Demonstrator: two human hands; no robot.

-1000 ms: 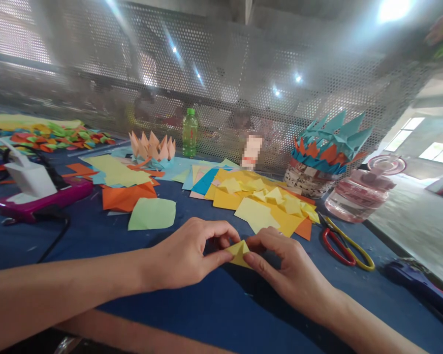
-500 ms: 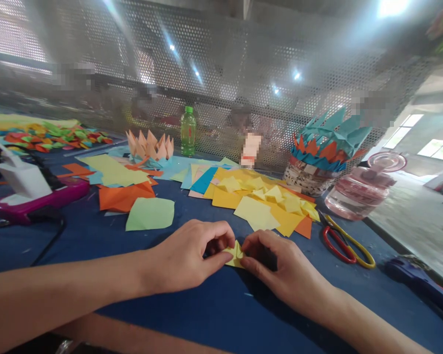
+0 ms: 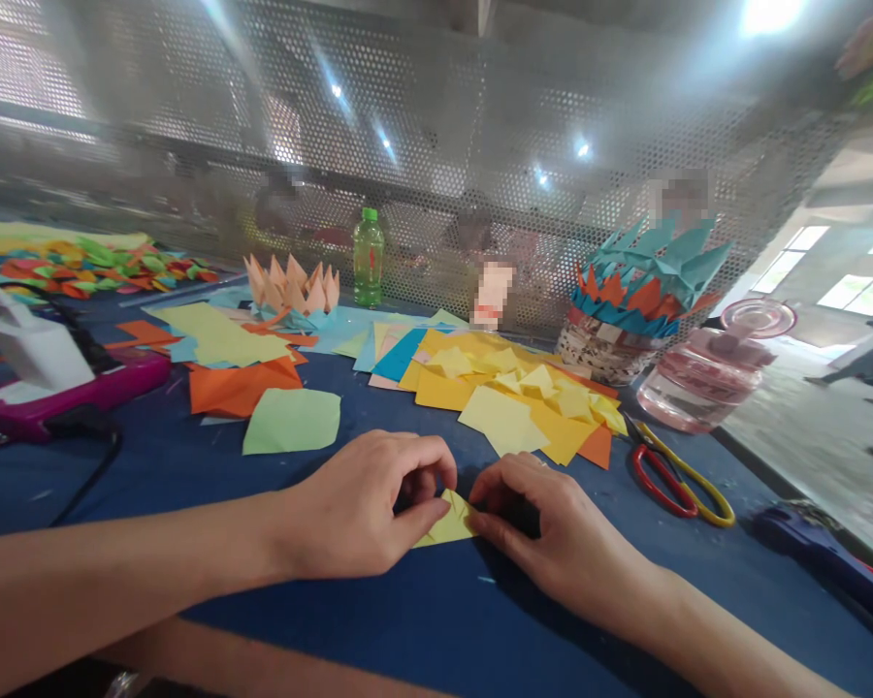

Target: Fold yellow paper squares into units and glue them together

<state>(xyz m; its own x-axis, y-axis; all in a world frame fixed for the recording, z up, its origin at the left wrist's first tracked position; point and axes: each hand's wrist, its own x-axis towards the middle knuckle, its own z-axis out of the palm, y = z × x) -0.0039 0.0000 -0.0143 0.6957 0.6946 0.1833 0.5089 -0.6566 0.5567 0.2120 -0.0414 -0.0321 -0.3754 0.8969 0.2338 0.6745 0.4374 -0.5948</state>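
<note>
A small piece of folded yellow paper [image 3: 451,522] lies low over the blue table between my hands. My left hand [image 3: 378,504] pinches its left side between thumb and curled fingers. At its right edge, my right hand [image 3: 531,509] holds the paper with thumb and fingertips. Creases run across the paper's face, and my fingers hide part of both sides. Just beyond are a pale yellow sheet [image 3: 501,423] and several small folded yellow pieces [image 3: 538,382] lying on darker yellow sheets [image 3: 443,391].
Scissors [image 3: 680,480] with red and yellow handles lie right, near a blue-handled tool [image 3: 822,553] and a pink bottle [image 3: 702,383]. A green sheet [image 3: 292,422] and orange paper [image 3: 243,388] lie left. Behind stand paper crafts [image 3: 618,334] and a green bottle [image 3: 369,260]. A purple power strip [image 3: 127,380] sits far left.
The folded yellow paper has turned and slid a little left and down; more of its lower edge shows. Both hands still grip it. The view has shifted slightly.
</note>
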